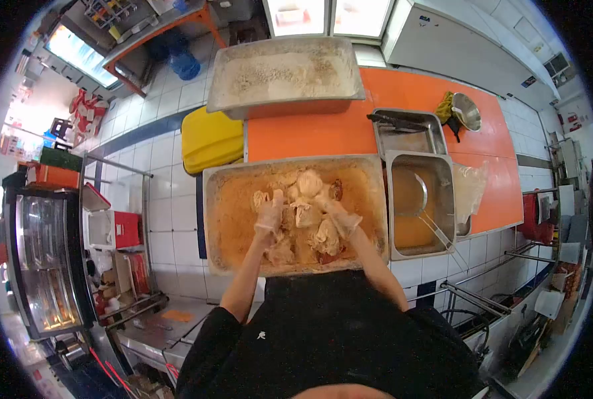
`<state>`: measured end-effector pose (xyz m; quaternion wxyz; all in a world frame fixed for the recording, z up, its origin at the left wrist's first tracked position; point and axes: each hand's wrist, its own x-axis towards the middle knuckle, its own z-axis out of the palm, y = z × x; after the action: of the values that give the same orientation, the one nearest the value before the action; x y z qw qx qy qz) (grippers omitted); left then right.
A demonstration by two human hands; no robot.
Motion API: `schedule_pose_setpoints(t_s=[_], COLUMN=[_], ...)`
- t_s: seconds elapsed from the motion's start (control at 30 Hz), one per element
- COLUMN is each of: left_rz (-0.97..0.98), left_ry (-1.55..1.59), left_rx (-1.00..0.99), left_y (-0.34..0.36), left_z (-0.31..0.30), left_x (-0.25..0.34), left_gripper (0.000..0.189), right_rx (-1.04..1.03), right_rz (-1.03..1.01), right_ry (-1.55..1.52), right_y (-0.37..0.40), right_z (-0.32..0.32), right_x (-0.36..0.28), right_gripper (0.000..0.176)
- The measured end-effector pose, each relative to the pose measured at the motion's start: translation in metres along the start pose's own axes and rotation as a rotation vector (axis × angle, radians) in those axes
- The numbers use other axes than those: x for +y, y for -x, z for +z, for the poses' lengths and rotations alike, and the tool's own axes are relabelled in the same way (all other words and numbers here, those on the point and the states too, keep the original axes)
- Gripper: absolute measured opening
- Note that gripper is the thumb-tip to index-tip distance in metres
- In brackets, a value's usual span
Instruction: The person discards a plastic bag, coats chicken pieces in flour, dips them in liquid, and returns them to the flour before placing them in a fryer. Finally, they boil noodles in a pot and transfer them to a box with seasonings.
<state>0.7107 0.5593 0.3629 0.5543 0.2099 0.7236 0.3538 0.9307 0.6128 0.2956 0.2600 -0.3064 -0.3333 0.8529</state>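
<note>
A large metal tray [210, 249] holds orange-tinted flour [233, 223] and several flour-coated chicken pieces [306, 215], heaped mostly in its middle. Both hands wear clear plastic gloves and reach into this heap. My left hand [270, 216] curls around a coated piece on the left side of the pile. Opposite it, my right hand [340, 218] has its fingers bent in among the pieces, gripping one; flour and chicken partly hide the fingertips. A pale rounded piece [309, 179] lies just beyond both hands, and another piece [326, 238] sits beside my right wrist.
Right of the tray, a metal pan [403, 233] holds brownish liquid and a wire strainer [436, 229]. Behind it is a smaller pan [409, 143] with a dark-handled tool. Farther back stand a flour-filled tray [283, 103] and a metal bowl [467, 112] on the orange table [310, 136].
</note>
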Motion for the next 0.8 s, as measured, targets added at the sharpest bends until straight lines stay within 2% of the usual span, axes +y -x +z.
schedule_pose_setpoints(t_s=[0.03, 0.07, 0.1, 0.13, 0.2, 0.23, 0.3, 0.33, 0.53, 0.67, 0.77, 0.8], left_rz=[0.121, 0.25, 0.237, 0.298, 0.361, 0.19, -0.138, -0.138, -0.034, 0.119, 0.459, 0.021], left_ry=[-0.134, -0.261, -0.265, -0.394, -0.528, -0.398, -0.131, -0.139, -0.094, -0.306, -0.17, -0.418], left_rx=[-0.062, -0.109, -0.103, -0.127, -0.16, -0.179, -0.205, -0.203, -0.331, -0.13, -0.148, -0.222], left_y=[-0.01, -0.009, -0.006, 0.015, 0.023, 0.012, -0.009, -0.008, -0.01, -0.023, -0.052, -0.068], left_z=[-0.014, -0.026, -0.038, -0.045, -0.055, -0.061, -0.07, -0.069, -0.011, -0.011, -0.043, -0.06], left_x=[-0.019, -0.025, -0.032, -0.013, -0.019, -0.051, -0.091, -0.088, -0.053, -0.071, -0.108, -0.1], left_gripper=[0.041, 0.046, 0.046, 0.046, 0.046, 0.042, 0.048, 0.048, 0.062, 0.065, 0.065, 0.063], right_rx=[-0.004, -0.009, -0.006, -0.024, 0.173, 0.272, 0.458, 0.449, 0.12, 0.149, 0.208, 0.217], right_rz=[0.018, 0.172, 0.242, 0.32, 0.505, 0.587, 0.732, 0.735, 0.439, 0.357, 0.424, 0.469], right_ry=[-0.006, 0.622, 0.933, 1.241, 1.049, 0.951, 0.751, 0.662, 0.4, 0.557, 0.753, 0.811], right_y=[0.004, 0.004, 0.005, 0.007, 0.027, 0.037, 0.043, 0.044, 0.012, 0.007, 0.022, 0.029], right_z=[-0.015, -0.029, -0.034, -0.034, -0.009, 0.005, 0.02, 0.024, 0.04, 0.028, 0.003, -0.005], right_x=[0.001, -0.006, -0.001, 0.0, -0.02, -0.036, -0.057, -0.051, -0.017, -0.009, -0.022, -0.029], right_gripper=[0.08, 0.083, 0.084, 0.085, 0.075, 0.071, 0.064, 0.065, 0.074, 0.08, 0.085, 0.086])
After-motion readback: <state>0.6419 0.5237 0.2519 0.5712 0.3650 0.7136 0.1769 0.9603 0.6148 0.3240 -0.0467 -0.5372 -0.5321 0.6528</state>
